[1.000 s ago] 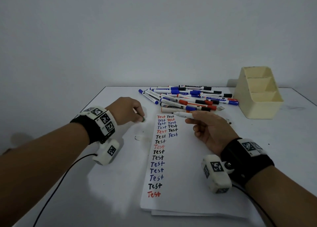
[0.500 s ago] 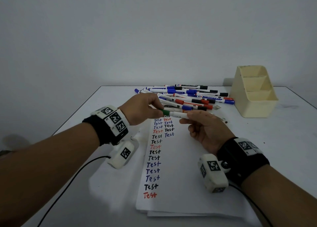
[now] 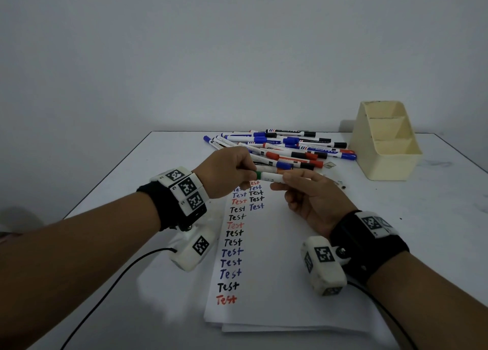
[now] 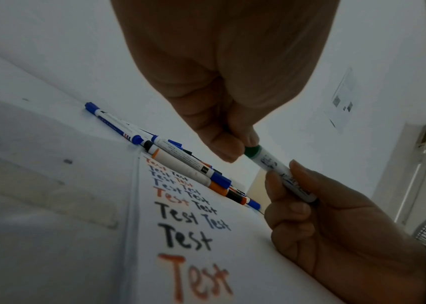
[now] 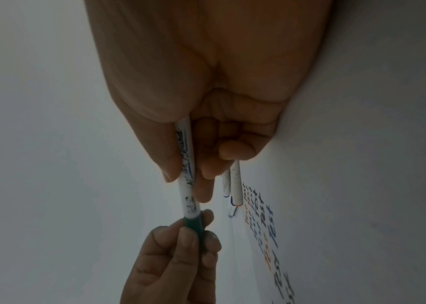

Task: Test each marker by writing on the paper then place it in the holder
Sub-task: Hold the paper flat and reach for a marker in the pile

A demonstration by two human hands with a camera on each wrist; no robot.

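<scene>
Head view: both forearms reach in over the paper (image 3: 277, 257); the left hand (image 3: 227, 171) pinches the green cap (image 3: 258, 175) and the right hand (image 3: 311, 194) grips the marker (image 3: 272, 177) barrel.

Left wrist view: thumb and forefinger close on the cap.

Right wrist view: curled fingers (image 5: 206, 185) clasp the barrel.

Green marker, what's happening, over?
Right hand grips green marker barrel. Left hand pinches its green cap. Holder empty. Nothing blocking.

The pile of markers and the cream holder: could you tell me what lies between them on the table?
In the head view, bare table separates the marker pile from the holder.
</scene>
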